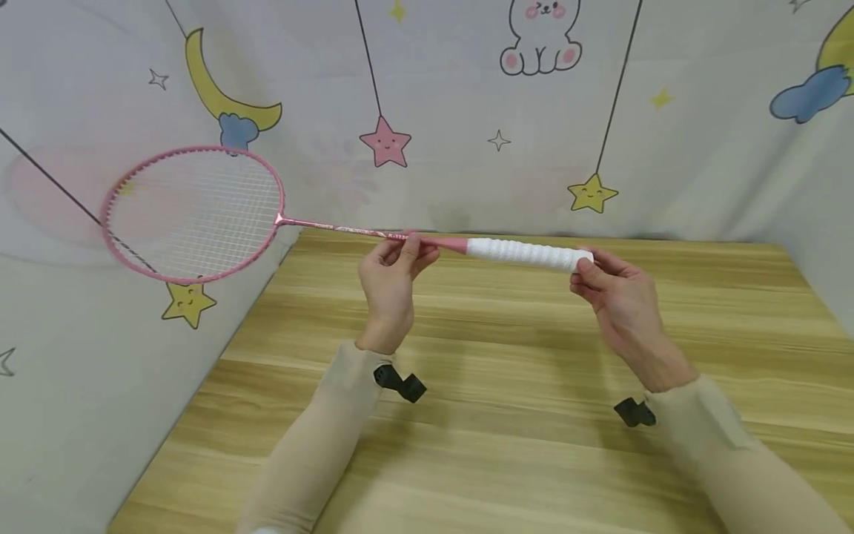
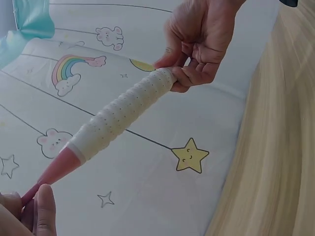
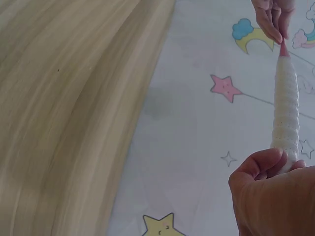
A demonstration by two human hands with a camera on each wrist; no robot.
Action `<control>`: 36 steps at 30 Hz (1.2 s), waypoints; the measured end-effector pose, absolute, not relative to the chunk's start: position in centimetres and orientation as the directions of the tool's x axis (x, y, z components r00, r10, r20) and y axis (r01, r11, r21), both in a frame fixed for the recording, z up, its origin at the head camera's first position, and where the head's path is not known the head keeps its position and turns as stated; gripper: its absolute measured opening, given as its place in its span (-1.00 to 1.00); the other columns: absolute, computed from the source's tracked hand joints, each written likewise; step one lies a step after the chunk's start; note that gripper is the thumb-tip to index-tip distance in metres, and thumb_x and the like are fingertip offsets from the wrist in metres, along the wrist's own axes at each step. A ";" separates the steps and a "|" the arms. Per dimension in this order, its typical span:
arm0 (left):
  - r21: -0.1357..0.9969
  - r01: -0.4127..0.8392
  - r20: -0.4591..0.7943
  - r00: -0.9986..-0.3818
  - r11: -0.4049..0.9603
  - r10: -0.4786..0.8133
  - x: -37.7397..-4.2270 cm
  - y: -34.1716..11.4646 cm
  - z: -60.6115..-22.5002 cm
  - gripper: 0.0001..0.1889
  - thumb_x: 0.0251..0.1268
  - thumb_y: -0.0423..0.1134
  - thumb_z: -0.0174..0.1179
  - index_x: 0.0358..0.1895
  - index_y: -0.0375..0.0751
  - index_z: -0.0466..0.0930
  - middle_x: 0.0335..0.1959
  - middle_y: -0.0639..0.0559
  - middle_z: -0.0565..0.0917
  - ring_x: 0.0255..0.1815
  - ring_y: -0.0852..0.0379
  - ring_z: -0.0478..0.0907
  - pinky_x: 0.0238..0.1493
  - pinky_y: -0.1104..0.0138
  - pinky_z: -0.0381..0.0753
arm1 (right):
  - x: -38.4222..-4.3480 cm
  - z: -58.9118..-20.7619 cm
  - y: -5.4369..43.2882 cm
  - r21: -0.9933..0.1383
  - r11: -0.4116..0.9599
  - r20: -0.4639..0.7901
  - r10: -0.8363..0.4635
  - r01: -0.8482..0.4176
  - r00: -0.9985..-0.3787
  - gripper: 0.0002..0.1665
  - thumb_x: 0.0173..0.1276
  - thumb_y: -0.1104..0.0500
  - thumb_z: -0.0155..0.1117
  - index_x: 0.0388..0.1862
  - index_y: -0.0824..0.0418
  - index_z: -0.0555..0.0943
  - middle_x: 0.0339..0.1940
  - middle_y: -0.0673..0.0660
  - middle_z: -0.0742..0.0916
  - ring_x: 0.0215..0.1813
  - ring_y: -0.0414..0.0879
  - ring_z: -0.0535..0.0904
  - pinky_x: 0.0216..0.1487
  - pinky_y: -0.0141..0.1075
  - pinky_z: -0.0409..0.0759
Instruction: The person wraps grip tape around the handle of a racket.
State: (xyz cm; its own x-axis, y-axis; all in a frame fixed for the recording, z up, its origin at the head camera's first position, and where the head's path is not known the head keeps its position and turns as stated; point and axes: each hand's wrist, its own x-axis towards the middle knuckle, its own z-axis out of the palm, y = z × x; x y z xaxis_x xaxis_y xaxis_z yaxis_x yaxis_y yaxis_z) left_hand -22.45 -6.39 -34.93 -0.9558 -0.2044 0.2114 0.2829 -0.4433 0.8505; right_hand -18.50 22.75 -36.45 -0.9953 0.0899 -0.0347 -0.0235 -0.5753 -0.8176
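Note:
A pink badminton racket is held up above the table, its strung head to the left and its white wrapped handle to the right. My left hand pinches the thin shaft just left of the pink cone. At the handle's butt end, my right hand grips between thumb and fingers. The left wrist view shows the perforated, ridged white grip wrap running from the cone to the right hand. From the right wrist view, the handle points away toward the left hand.
Below the hands lies a wood-grain table. A white curtain printed with stars, moons and a bear hangs behind it and along the left. Each sleeve carries a small black camera mount. Turquoise fabric shows in the left wrist view.

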 end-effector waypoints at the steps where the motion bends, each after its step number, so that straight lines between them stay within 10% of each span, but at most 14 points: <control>1: 0.853 0.255 0.177 -0.962 -0.455 -0.207 -22.7 -6.5 -35.3 -0.88 0.62 -0.43 0.22 -0.11 -0.45 0.71 -0.34 -0.02 0.84 -0.34 0.19 0.84 -0.12 0.36 0.86 | -18.6 -36.6 23.0 -0.821 -0.571 -0.046 0.091 -0.014 -0.995 -0.84 0.45 0.37 0.46 -0.13 0.17 0.88 -0.28 0.02 0.79 -0.34 -0.15 0.77 -0.17 -0.38 0.82; 16: 0.790 -0.113 -0.296 -0.931 -0.603 -0.214 -26.4 -6.8 -40.4 -0.93 0.56 -0.46 0.28 -0.17 -0.38 0.71 -0.31 -0.05 0.76 -0.35 0.16 0.85 0.01 0.35 0.85 | -20.7 -38.9 27.1 -0.889 -0.423 -0.212 0.045 0.174 -0.976 -0.85 0.51 0.29 0.45 -0.11 0.03 0.79 -0.18 -0.02 0.81 -0.23 -0.20 0.76 -0.11 -0.42 0.79; 23: 0.807 -0.205 -0.364 -0.911 -0.553 -0.194 -27.3 -6.1 -42.6 -0.68 0.58 -0.49 0.24 0.26 -0.61 0.64 -0.33 -0.07 0.76 -0.36 0.20 0.84 -0.02 0.40 0.84 | -22.1 -40.1 28.4 -0.928 -0.278 -0.266 0.028 0.248 -0.964 -0.81 0.58 0.32 0.34 -0.11 0.02 0.78 -0.20 -0.06 0.78 -0.21 -0.24 0.76 -0.07 -0.46 0.78; 30: 0.809 -0.258 -0.412 -0.890 -0.528 -0.195 -27.9 -5.8 -43.5 -0.66 0.56 -0.49 0.27 0.28 -0.58 0.64 -0.22 -0.10 0.74 -0.36 0.22 0.82 0.00 0.41 0.83 | -23.2 -40.9 29.5 -0.955 0.164 -0.255 -0.026 0.248 -0.967 -0.27 0.65 0.27 0.29 0.67 0.42 0.31 -0.03 -0.14 0.65 -0.10 -0.42 0.72 0.10 -0.52 0.75; 36: 0.790 -0.305 -0.461 -0.867 -0.532 -0.188 -28.6 -5.6 -44.0 -0.68 0.53 -0.54 0.27 0.25 -0.57 0.64 -0.11 -0.16 0.70 -0.30 0.16 0.83 0.02 0.40 0.84 | -23.9 -41.6 30.4 -0.872 0.435 -0.264 -0.032 0.224 -0.964 -0.34 0.64 0.18 0.35 0.58 0.42 0.43 0.01 -0.09 0.65 -0.12 -0.39 0.62 0.03 -0.47 0.72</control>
State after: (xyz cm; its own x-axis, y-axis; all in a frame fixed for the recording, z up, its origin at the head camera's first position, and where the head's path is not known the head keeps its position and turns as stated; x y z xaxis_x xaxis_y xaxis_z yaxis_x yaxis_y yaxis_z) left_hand -28.58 -5.59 -43.96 -0.8672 -0.1879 -0.4611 -0.3046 -0.5324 0.7898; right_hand -23.85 30.40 -41.55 -0.9641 -0.0320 -0.2635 0.2240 0.4346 -0.8723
